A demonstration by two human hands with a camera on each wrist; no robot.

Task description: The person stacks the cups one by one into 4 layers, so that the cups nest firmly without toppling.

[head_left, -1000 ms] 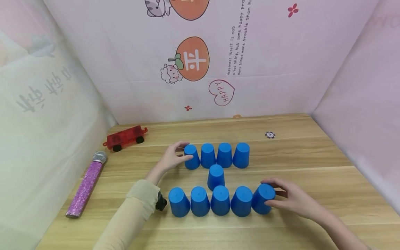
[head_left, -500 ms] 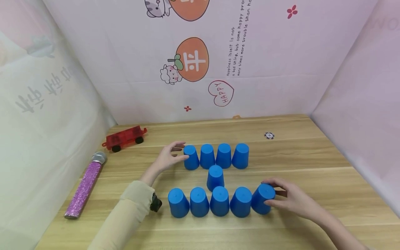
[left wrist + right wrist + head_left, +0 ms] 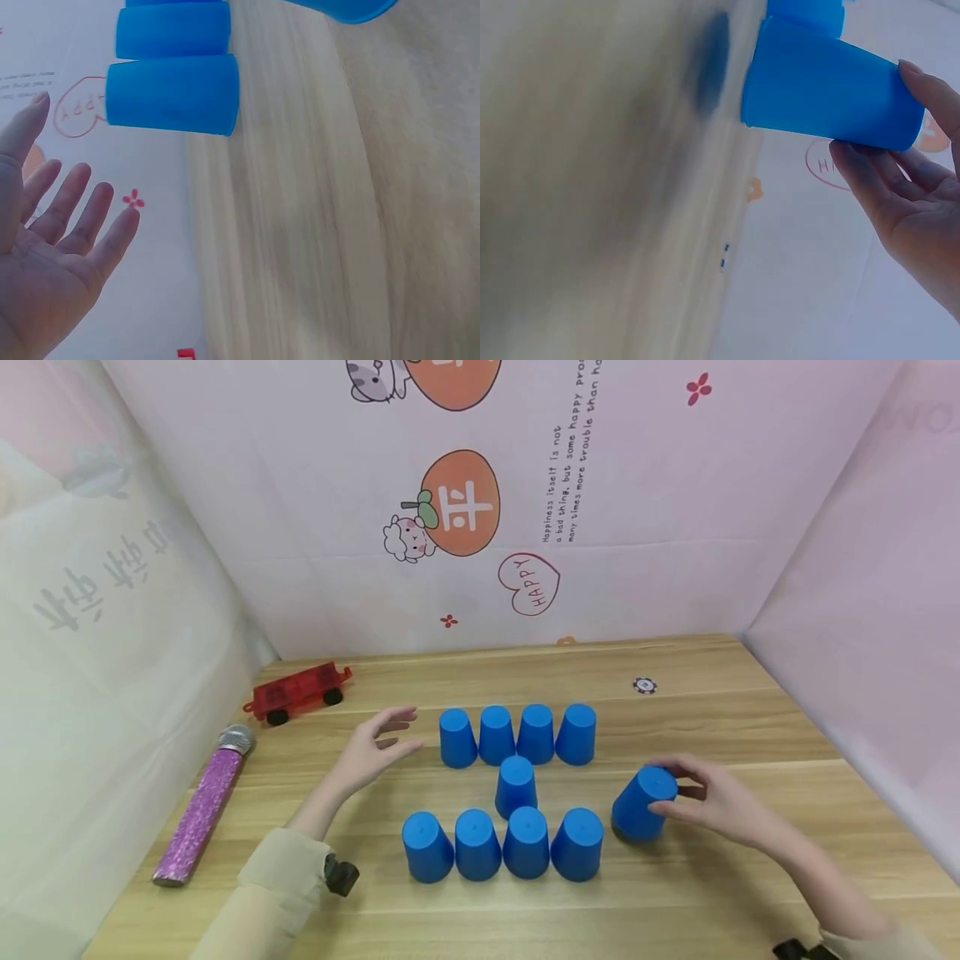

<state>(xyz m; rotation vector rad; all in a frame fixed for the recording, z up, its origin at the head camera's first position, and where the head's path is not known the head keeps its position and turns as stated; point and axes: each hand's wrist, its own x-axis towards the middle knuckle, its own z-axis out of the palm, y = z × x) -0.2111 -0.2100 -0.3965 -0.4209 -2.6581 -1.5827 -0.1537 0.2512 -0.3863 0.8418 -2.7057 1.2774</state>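
Note:
My right hand [image 3: 716, 802] grips a blue cup [image 3: 643, 803] near its base, thumb on one side and fingers on the other. The cup is upside down and tilted; in the right wrist view the held cup [image 3: 825, 86] appears raised off the table. With fingers spread and nothing in them, my left hand [image 3: 367, 756] is left of the back row, apart from its leftmost cup [image 3: 458, 739]. Several upside-down blue cups form that back row. A single cup [image 3: 516, 787] stands in the middle, and a front row with a cup [image 3: 577, 843] at its right end is nearer me.
A red toy wagon [image 3: 298, 692] and a purple glittery microphone [image 3: 204, 814] lie on the left of the wooden table [image 3: 465, 922]. A poker chip [image 3: 644, 685] lies at the back right. Printed cloth [image 3: 637, 585] walls the back and both sides.
The right hand has lifted the front row's rightmost cup and moved it back and slightly right. The left hand has drawn away leftward from the back row.

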